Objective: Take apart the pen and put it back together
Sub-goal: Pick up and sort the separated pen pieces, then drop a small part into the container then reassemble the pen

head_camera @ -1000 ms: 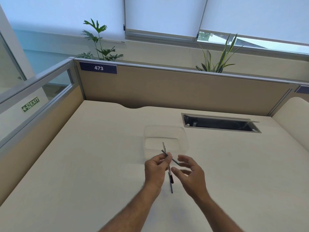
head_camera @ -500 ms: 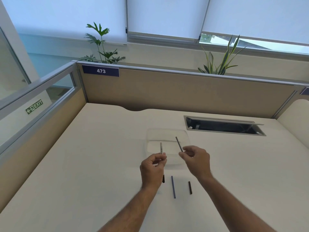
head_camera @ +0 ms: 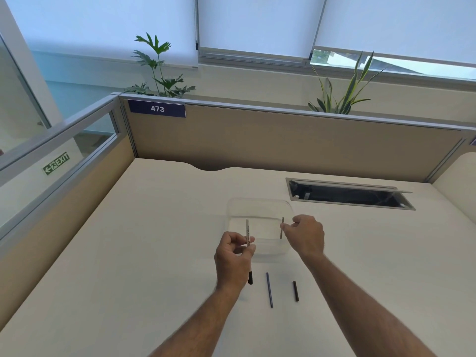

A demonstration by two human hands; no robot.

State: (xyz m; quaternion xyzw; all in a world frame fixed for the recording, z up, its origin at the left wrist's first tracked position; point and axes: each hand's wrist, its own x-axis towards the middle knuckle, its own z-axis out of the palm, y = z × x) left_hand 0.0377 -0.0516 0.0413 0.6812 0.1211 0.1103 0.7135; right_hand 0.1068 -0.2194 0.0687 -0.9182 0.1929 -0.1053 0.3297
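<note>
My left hand [head_camera: 233,256] pinches a white pen barrel [head_camera: 247,231] and holds it upright above the desk; a dark tip [head_camera: 250,277] shows below the hand. My right hand [head_camera: 305,234] grips a thin grey rod [head_camera: 282,228], also upright, about a hand's width to the right of the barrel. On the desk between my forearms lie a long dark ink tube [head_camera: 269,289] and, to its right, a short black pen piece [head_camera: 296,291].
A clear plastic container [head_camera: 260,204] stands on the cream desk [head_camera: 154,240] just behind my hands. A cable slot [head_camera: 347,194] is open at the back right. Beige partition walls [head_camera: 283,140] close the desk at the back and left.
My hands have drawn apart: the right hand pulled the thin rod away from the barrel and moved right. The ink tube and short black piece, hidden before, now lie on the desk.
</note>
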